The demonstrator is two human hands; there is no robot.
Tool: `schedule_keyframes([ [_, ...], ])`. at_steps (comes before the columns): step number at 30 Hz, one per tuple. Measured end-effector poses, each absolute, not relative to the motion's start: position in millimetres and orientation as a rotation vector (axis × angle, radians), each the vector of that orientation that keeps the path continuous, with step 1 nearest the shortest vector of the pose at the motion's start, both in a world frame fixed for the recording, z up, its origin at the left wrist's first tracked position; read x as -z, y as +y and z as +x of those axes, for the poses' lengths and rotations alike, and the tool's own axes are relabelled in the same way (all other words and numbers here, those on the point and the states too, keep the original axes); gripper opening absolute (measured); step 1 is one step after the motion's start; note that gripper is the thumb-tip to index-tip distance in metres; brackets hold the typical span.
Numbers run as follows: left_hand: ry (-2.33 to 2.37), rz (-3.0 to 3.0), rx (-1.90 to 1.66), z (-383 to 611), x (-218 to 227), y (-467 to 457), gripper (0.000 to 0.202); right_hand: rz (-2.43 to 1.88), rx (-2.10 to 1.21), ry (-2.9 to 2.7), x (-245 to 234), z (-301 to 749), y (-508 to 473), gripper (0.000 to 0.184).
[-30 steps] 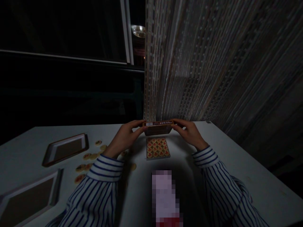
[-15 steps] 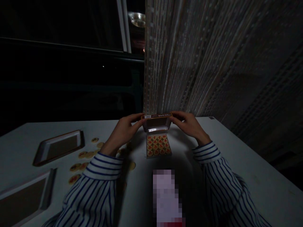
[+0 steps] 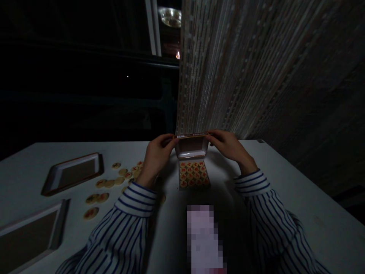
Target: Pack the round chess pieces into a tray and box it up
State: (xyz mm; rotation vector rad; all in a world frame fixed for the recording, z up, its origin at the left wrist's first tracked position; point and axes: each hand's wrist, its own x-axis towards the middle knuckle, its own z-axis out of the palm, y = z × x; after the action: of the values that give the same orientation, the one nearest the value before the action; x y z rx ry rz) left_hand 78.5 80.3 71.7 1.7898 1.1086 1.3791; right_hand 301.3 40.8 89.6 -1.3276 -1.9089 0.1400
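My left hand point(image 3: 159, 154) and my right hand point(image 3: 228, 146) grip the two sides of a box lid point(image 3: 191, 153). The lid is tilted up on edge, its hollow inside facing me. Directly in front of it, on the table, lies a shallow box tray packed with rows of round Chinese chess pieces point(image 3: 195, 176) bearing red characters. Loose chess pieces point(image 3: 109, 183) are scattered left of my left wrist, some partly hidden by my forearm.
On the white table point(image 3: 285, 190), a shallow rectangular lid point(image 3: 98, 163) lies at the left, with a larger open box part point(image 3: 58, 224) nearer me. A pixelated phone-like shape point(image 3: 203, 239) is in front of me. A string curtain point(image 3: 216, 68) hangs behind the table.
The lid has tipped slightly, showing less of its printed outer edge and more of its inside. Both hands keep their hold. The view has shifted a little, uncovering more loose pieces.
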Motion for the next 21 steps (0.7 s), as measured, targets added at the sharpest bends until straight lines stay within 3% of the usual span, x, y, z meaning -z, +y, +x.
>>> schedule_keyframes([
  [21, 1.151, 1.868, -1.268, 78.5, -49.8, 94.0, 0.042, -1.481, -0.115, -2.009, -79.4, 302.9, 49.4, 0.031],
])
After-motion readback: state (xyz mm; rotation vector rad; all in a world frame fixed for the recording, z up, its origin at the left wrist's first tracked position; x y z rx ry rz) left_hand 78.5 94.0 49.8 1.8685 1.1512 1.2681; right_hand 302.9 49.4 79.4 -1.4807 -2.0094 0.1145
